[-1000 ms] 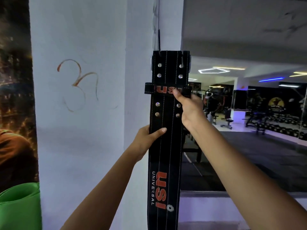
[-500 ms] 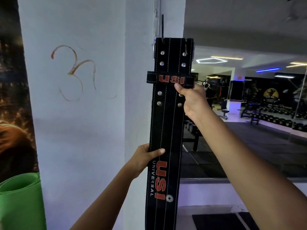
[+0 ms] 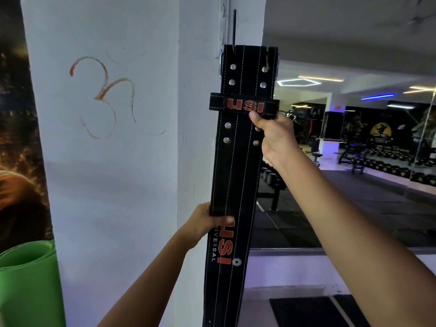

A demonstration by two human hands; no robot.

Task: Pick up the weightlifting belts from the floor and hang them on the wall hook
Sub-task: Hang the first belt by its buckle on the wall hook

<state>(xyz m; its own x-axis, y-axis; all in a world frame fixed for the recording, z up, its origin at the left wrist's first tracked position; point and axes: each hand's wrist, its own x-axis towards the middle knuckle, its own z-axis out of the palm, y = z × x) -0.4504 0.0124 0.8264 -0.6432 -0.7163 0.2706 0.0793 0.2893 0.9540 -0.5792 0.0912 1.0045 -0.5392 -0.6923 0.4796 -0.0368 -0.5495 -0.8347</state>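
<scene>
Two hands are shown holding one black weightlifting belt (image 3: pixel 238 166) upright against the corner of a white pillar (image 3: pixel 113 185). The left hand (image 3: pixel 207 223) is closed on the belt's left edge at about mid-length, thumb laid across the face just above the lower printed logo. The right hand (image 3: pixel 273 135) is clenched on the right edge directly beneath the keeper loop (image 3: pixel 244 105), thumb tip pressed to the loop's lower border. The buckle end is raised to the top, where a thin dark hook (image 3: pixel 234 29) is seen rising from behind the belt's upper left corner. Whether the buckle frame is already caught on that hook cannot be told, since the junction is hidden by the belt. The step in hand is judged to be the hanging itself. For the next move, the buckle would need to be seated over the hook before either grip is eased. A rolled green mat (image 3: pixel 28 279) stands at near left.
</scene>
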